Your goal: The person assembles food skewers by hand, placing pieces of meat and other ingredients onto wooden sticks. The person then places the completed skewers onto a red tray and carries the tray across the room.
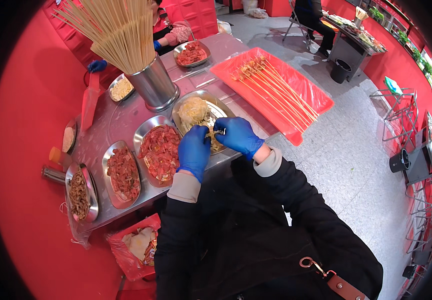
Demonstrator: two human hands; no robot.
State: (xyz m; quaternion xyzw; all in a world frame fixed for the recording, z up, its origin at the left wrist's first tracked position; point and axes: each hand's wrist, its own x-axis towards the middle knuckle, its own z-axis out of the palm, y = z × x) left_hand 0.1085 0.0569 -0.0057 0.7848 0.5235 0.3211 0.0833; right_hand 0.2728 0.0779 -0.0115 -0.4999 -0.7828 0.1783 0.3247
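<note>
My left hand [194, 150], in a blue glove, is over the near end of an oval metal tray [228, 109]. Its fingertips meet a pale, shredded piece of food [213, 137]. From the right, my right hand [239, 135], also gloved in blue, pinches the same piece; the fingers partly hide it. A rounded mound of pale food [194, 111] fills the tray's far end. Just left of my left hand sits an oval tray of red meat pieces [160, 150].
A steel canister [154, 85] of bamboo sticks [126, 41] stands behind the trays. Loaded skewers [272, 84] lie on a red tray [294, 137] at right. More food trays [122, 174] line the left. Across the table, a co-worker's gloved hand [97, 66] is near a red strip [90, 101].
</note>
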